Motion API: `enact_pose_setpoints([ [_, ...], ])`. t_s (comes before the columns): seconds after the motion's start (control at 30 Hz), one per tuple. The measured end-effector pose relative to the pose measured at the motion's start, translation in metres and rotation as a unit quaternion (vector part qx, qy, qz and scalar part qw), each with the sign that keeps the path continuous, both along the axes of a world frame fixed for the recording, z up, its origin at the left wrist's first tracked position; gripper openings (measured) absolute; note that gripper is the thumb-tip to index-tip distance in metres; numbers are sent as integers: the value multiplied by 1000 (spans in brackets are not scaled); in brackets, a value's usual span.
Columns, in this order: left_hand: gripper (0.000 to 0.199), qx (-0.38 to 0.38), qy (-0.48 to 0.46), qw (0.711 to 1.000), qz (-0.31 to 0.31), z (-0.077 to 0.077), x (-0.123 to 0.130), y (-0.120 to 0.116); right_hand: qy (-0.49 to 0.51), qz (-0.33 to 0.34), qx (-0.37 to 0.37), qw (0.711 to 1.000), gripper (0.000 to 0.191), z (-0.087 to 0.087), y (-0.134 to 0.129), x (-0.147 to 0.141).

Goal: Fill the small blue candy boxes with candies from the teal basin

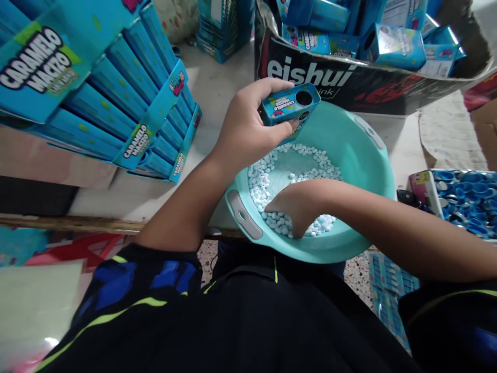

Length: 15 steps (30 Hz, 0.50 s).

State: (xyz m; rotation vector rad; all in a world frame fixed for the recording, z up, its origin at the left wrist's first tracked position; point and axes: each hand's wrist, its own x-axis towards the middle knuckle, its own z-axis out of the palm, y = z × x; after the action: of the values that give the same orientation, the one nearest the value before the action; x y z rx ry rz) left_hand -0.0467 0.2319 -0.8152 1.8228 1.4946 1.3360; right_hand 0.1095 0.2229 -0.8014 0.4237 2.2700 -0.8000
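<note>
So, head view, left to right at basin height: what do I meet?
Blue display boxes → teal basin → open box of small blue pieces. Left hand and right hand overlap the basin, so unplaced.

Dim, cool indoor light; the shirt (240, 321) lies in deep shadow at six o'clock, glare spots the plastic (42, 305) at eight, and outer edges look stretched, soft.

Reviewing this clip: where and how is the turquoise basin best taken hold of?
I'd grip the turquoise basin by its near-left handle and far-right handle, one hand each, from outside. They project from opposite sides of the rim, so a level, two-sided hold should best steady the loose white pellets.
</note>
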Motion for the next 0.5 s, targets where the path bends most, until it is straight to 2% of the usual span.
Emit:
enact_pose_setpoints([
  [0.1,44,2,-3,1000,0,0,0,1,-50,28,-30,998,73,-2,2,-1],
  [0.2,42,14,-9,1000,-1,-1,1,2,-74,41,-28,996,71,-7,4,-1],
  [0.33,43,13,-12,1000,-9,-2,1,3,-109,25,-55,992,66,-13,9,2],
  [0.4,44,13,-17,1000,-10,-2,1,3,-97,15,-52,994,64,-14,13,4],
  [0.5,43,14,-33,999,3,-2,0,2,-12,-17,-13,1000,55,-12,23,9],
])
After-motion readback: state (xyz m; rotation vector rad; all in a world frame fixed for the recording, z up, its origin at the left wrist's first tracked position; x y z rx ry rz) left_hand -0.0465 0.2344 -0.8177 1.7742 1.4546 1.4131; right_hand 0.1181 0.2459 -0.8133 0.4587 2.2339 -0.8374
